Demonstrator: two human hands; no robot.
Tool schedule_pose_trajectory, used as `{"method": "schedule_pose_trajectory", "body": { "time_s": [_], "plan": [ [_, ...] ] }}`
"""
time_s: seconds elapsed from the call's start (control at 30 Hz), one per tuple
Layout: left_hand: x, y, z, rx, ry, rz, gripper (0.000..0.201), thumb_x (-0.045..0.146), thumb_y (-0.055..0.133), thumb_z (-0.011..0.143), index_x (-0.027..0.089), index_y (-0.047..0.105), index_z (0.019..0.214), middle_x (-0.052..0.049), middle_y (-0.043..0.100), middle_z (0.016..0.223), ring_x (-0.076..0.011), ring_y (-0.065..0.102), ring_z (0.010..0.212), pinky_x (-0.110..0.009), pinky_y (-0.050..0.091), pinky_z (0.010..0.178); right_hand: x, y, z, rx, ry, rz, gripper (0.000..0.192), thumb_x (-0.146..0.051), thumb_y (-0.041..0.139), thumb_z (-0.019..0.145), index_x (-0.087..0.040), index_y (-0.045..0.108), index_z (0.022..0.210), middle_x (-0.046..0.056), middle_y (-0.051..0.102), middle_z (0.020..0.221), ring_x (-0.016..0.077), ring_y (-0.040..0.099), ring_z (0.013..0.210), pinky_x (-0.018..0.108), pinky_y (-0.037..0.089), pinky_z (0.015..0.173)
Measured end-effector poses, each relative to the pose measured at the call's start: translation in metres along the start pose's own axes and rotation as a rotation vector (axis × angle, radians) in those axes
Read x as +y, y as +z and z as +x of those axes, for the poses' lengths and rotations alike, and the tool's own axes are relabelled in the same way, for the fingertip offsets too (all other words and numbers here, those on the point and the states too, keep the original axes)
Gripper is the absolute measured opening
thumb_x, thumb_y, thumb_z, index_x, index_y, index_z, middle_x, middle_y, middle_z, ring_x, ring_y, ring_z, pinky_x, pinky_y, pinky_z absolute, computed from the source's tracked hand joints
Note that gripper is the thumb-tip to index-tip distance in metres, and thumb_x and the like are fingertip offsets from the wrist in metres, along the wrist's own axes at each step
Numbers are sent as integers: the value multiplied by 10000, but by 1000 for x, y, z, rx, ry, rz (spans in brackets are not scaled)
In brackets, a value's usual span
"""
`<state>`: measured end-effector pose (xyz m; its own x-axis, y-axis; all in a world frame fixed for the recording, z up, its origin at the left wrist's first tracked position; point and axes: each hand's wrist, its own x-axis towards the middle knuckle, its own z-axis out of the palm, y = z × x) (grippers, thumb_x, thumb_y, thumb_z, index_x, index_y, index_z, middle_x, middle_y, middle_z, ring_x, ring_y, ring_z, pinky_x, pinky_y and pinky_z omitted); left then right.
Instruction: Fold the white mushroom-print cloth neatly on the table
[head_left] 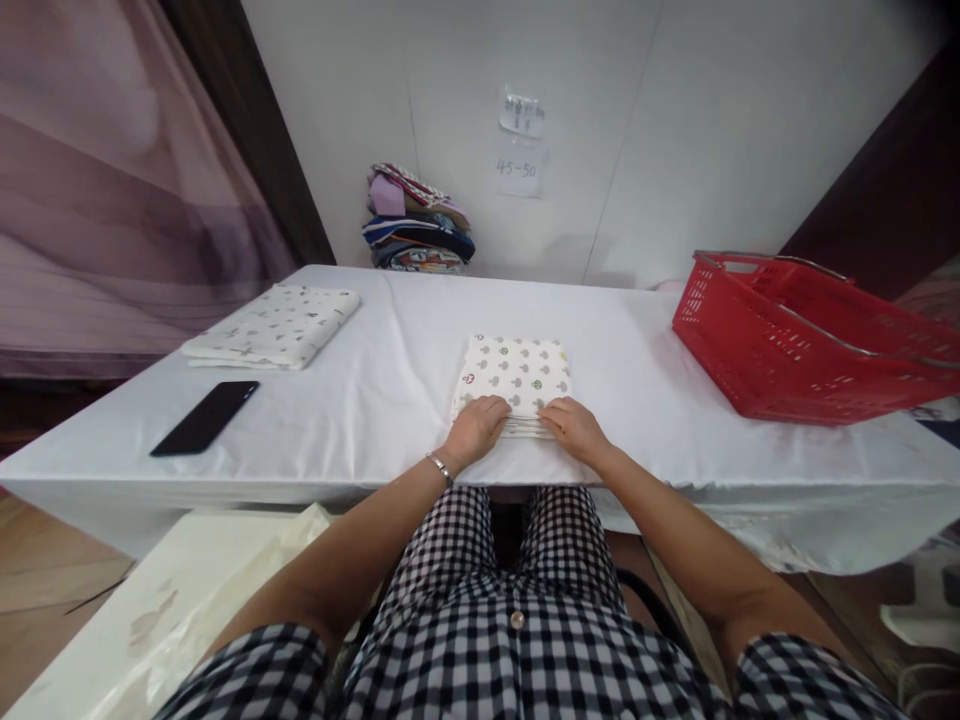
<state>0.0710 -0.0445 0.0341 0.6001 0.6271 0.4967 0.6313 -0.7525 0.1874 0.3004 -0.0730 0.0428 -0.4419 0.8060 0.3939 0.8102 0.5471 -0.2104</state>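
A folded white cloth (517, 368) printed with small grey, green and red tree-like motifs lies flat on the table in front of me. Its layers show along the near edge. My left hand (478, 428) grips the near left corner, fingers on top and curled in. At the near right corner, my right hand (576, 430) pinches the layers in the same way, the thumb side partly hidden. Both hands rest at the table's front part, a short gap between them.
A second folded patterned cloth (277, 326) and a black phone (205, 418) lie at the left of the white-covered table (397, 400). A red basket (795, 350) stands at the right. Behind the table, folded fabrics (417, 222) are stacked against the wall, near paper notes (519, 168).
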Motion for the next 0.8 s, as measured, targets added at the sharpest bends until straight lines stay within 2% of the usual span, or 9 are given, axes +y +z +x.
{"method": "schedule_pose_trajectory", "body": {
  "time_s": [0.2,0.37,0.5,0.8],
  "plan": [
    [0,-3,4,-63,32,6,157,291,516,883,175,594,953,-44,624,938,-186,539,886,-324,427,778,-5,-8,0,-68,-78,-58,176,-239,507,897,-178,649,980,68,618,931,189,506,854,300,413,757],
    [-2,-4,9,-102,52,66,186,298,464,911,190,615,926,-40,615,900,-177,542,857,-318,424,752,-4,-10,3,-98,-73,-90,189,-238,486,907,-186,660,958,64,619,918,185,507,839,297,412,744],
    [-2,-3,9,-81,52,75,207,278,435,923,183,619,928,-41,616,888,-174,539,841,-316,422,738,-5,-10,4,-115,-62,-107,216,-232,457,916,-201,663,973,63,621,922,183,504,835,299,405,738],
    [-2,-6,9,-116,84,94,192,285,461,908,195,616,979,-45,614,924,-188,542,885,-330,434,762,-5,-6,3,-139,-52,-194,257,-190,407,930,-176,647,1023,77,617,954,190,500,845,306,386,744]
  ]
}}
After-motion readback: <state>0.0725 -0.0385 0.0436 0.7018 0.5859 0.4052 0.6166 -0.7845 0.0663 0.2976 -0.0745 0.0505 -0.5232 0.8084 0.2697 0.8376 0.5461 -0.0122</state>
